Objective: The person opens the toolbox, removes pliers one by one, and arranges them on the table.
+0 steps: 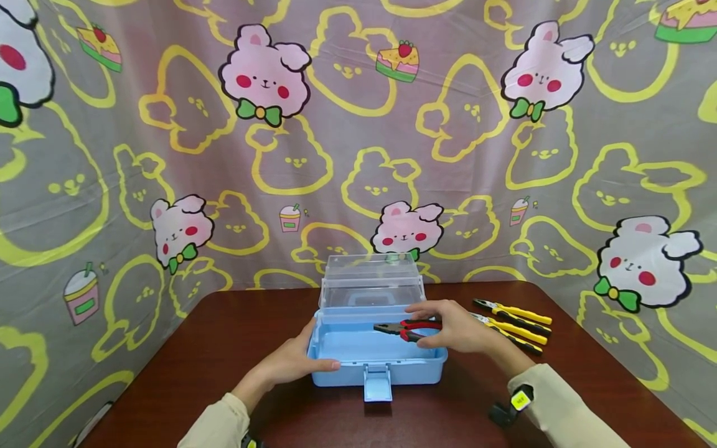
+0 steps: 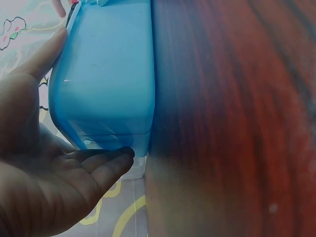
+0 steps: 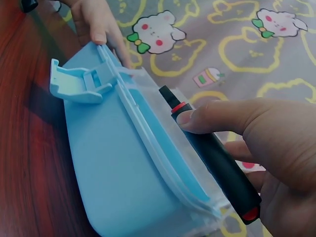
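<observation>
A light blue toolbox [image 1: 411,372] stands on the table with its clear lid [image 1: 372,274] raised at the back and its front latch [image 1: 378,386] hanging down. My left hand [image 1: 297,359] grips the box's left end, thumb along the front rim and fingers round the side; the left wrist view shows those fingers [image 2: 111,168] against the end wall. Above the box's opening, my right hand [image 1: 456,330] holds red-and-black pliers [image 1: 392,327] by the handles, jaws pointing left. In the right wrist view the thumb presses on a black handle [image 3: 217,163].
Two pairs of pliers with yellow-and-black handles lie to the right of the box: the farther pliers [image 1: 518,314] and the nearer pliers [image 1: 515,333]. Brown wooden table [image 1: 224,336] surrounds the box. A patterned curtain [image 1: 347,137] hangs behind and on both sides.
</observation>
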`<state>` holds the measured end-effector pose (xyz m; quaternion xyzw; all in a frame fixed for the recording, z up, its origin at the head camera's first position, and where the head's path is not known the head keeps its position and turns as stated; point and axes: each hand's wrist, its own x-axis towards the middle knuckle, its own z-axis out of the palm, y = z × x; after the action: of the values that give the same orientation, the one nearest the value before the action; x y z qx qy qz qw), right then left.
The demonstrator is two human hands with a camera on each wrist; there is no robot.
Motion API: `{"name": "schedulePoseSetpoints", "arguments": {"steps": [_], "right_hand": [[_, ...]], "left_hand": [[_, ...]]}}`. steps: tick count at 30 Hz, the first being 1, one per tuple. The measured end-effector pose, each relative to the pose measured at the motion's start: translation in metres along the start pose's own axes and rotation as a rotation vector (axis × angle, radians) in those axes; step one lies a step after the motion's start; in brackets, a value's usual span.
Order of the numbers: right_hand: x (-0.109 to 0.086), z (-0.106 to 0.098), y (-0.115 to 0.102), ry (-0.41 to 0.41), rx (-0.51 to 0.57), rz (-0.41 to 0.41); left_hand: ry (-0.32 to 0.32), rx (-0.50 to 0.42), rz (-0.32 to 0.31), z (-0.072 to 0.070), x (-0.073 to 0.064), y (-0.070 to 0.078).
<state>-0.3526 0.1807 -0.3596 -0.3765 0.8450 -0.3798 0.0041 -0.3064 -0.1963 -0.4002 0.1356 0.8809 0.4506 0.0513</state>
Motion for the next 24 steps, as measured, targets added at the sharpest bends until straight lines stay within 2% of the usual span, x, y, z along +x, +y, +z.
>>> {"name": "schedulePoseSetpoints", "arguments": {"steps": [6, 12, 18, 24], "right_hand": [[-0.012, -0.012, 0.004, 0.03, -0.032, -0.01], [-0.029, -0.024, 0.012, 0.079, -0.095, 0.04], [-0.051, -0.04, 0.025, 0.143, -0.037, 0.048], [-0.075, -0.053, 0.036, 0.185, -0.037, 0.093]], "left_hand": [[0.007, 0.008, -0.002, -0.001, -0.001, 0.0], [0.0, 0.014, 0.0, 0.0, -0.001, 0.0], [-0.001, 0.019, 0.009, 0.0, 0.001, 0.001], [-0.001, 0.02, 0.01, -0.001, 0.001, 0.001]]}}
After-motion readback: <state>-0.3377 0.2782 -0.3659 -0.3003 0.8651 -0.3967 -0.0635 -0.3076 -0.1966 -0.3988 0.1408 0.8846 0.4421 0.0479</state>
